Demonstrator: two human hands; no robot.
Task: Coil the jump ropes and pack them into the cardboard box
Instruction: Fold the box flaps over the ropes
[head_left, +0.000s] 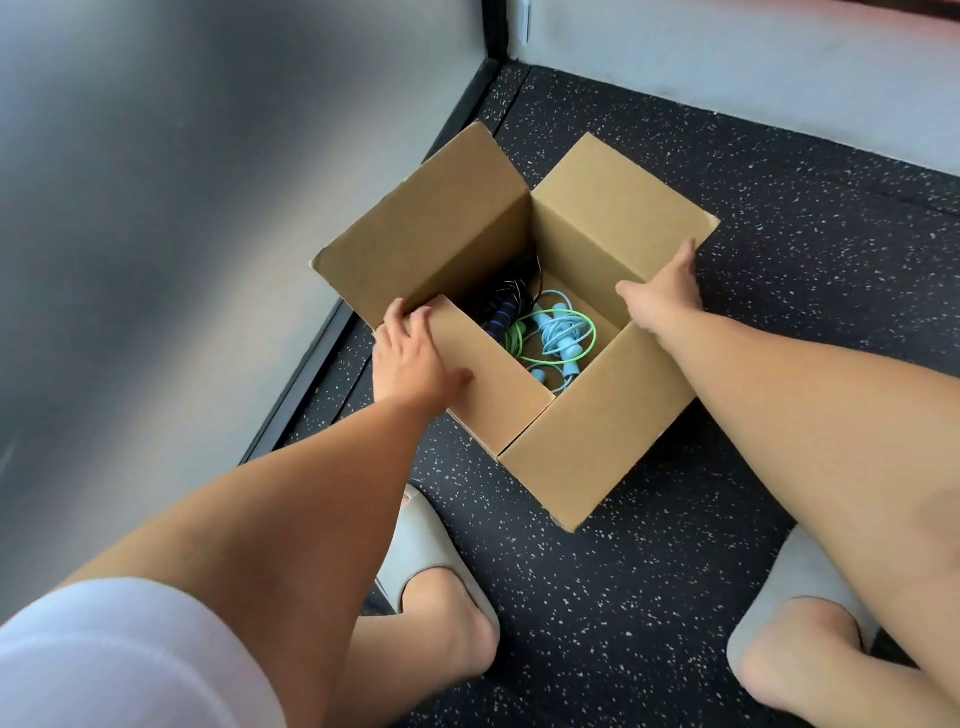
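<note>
I see the cardboard box (587, 441) standing on the speckled floor (675, 561), all flaps up. Coiled at its bottom lie a black jump rope (506, 306) with dark handles, a green jump rope (586, 340) and a pale blue jump rope (558, 327), overlapping. My left hand (410, 358) grips the near-left flap, fingers curled over its edge. My right hand (665, 296) rests on the right flap's edge, thumb spread; whether it grasps, I cannot tell.

No text, label, brand, number or sign can be read anywhere. The cardboard box (571, 441) shows only plain brown walls and flaps, with no print or sticker.
</note>
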